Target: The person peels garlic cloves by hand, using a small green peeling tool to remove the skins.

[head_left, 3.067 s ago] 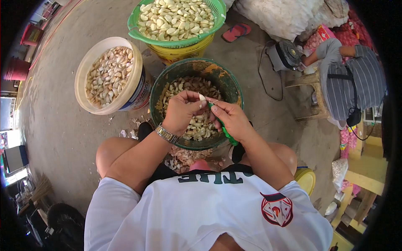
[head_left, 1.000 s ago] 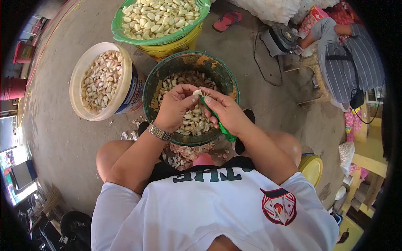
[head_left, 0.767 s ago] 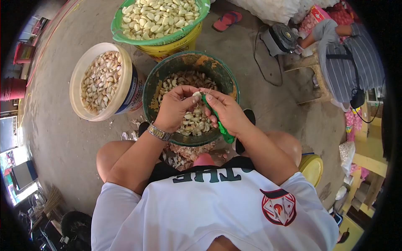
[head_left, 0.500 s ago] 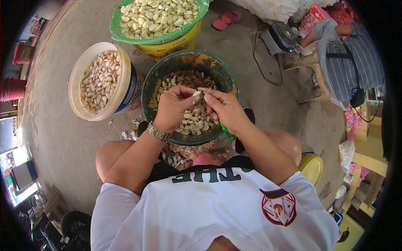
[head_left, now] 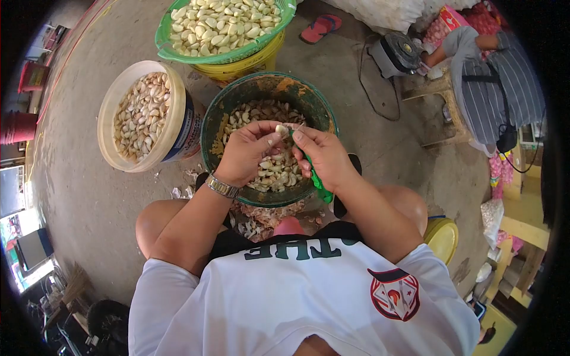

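The left hand [head_left: 246,151] pinches a small whitish garlic clove [head_left: 280,129] between the thumb and the forefinger; the right hand [head_left: 323,155] is closed around a slim tool with a bright green handle [head_left: 320,185], whose lower end comes out below the palm; the fingertips of both hands meet very near each other at the clove, but I cannot tell exactly where the tool touches it, because its working end is too small and partly covered by the fingers; the clove is above a round dark green plastic bucket [head_left: 325,110] with orange-brown stains on its inner wall; inside this bucket lie many cream and brownish loose cloves [head_left: 274,178]; on the left wrist there is a metal watch with a link bracelet [head_left: 224,187]; to the left of the dark bucket stands a white round plastic pail [head_left: 107,133] with a blue outer side, holding unpeeled pinkish-beige cloves [head_left: 142,115]; beyond the dark bucket, a light green plastic basket [head_left: 222,58], heaped with pale peeled cloves [head_left: 225,26], rests on a yellow plastic bucket [head_left: 246,74]; papery pinkish-white skins [head_left: 267,216] are scattered on the grey concrete floor [head_left: 89,207], between the legs of the person; to the right, another person in grey striped clothing [head_left: 519,89] is beside a dirty beige stool [head_left: 442,89].
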Available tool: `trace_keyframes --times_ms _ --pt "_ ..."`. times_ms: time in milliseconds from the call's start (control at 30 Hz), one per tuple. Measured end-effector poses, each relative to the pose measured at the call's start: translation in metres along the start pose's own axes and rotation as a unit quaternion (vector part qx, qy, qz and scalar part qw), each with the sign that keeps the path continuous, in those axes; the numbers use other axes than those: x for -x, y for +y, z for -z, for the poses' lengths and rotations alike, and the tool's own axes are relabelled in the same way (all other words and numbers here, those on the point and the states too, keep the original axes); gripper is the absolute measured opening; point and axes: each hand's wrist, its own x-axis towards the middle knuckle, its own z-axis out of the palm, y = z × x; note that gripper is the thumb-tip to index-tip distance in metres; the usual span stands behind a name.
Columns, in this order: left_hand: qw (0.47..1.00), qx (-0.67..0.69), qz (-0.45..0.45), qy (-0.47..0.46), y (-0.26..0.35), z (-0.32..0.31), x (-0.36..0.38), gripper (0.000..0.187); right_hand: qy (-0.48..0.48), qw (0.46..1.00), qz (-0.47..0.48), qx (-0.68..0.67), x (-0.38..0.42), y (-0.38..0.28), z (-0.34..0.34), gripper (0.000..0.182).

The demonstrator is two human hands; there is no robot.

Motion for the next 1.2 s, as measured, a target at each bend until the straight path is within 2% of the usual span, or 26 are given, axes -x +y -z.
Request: trace_keyframes --times_ms 33,133,233,433,567,700,800,900,967,1000,1033,1067,1133,1200 --pt "0.999 -0.044 -0.02 0.005 0.0 -0.001 0.0 0.015 -0.004 1.0 -0.001 0.004 0.0 0.0 0.0 0.024" --pt "0.999 -0.039 0.002 -0.024 -0.002 0.006 -0.001 0.015 -0.005 1.0 -0.01 -0.006 0.001 0.0 -0.001 0.022" --pt "0.998 0.05 0.035 -0.002 -0.003 0.004 0.0 0.015 0.0 0.999 -0.02 -0.038 0.002 -0.004 -0.003 0.022" --pt "0.98 0.192 0.044 -0.023 -0.004 0.011 -0.001 0.019 -0.046 0.998 0.002 -0.032 0.004 -0.004 -0.002 0.023" --pt "0.981 0.179 0.055 0.055 0.003 0.009 0.0 0.02 -0.077 0.992 -0.001 -0.096 0.011 -0.01 -0.003 0.025" --pt "0.979 0.195 0.04 -0.035 -0.003 0.015 -0.003 0.026 -0.028 0.99 0.036 -0.134 0.006 -0.007 0.003 0.027" --pt "0.991 0.124 0.045 -0.018 0.001 0.013 -0.002 0.023 0.033 0.991 0.046 -0.118 0.009 -0.013 0.006 0.028" --pt "0.996 -0.09 -0.004 -0.022 0.021 0.011 -0.001 0.023 0.047 0.995 0.057 -0.071 0.008 -0.018 0.009 0.028" --pt "0.951 -0.289 -0.112 0.02 0.051 0.008 -0.003 0.022 0.045 0.997 0.055 -0.02 0.01 -0.019 0.012 0.028" --pt "0.917 -0.368 -0.138 0.072 0.073 0.007 -0.008 0.026 0.052 0.997 0.055 -0.005 0.01 -0.019 0.012 0.029" --pt "0.833 -0.498 -0.192 0.144 0.099 0.007 -0.015 0.028 0.046 0.997 0.065 0.002 0.01 -0.018 0.013 0.029" --pt "0.724 -0.613 -0.238 0.209 0.116 0.011 -0.025 0.029 0.04 0.997 0.073 0.008 0.012 -0.017 0.014 0.03" --pt "0.459 -0.692 -0.476 0.291 0.129 0.025 -0.055 0.028 0.041 0.996 0.082 0.008 0.014 -0.016 0.015 0.03" --pt "0.517 -0.725 -0.386 0.24 0.103 0.03 -0.073 0.024 0.039 0.995 0.085 0.033 0.016 -0.019 0.017 0.03"
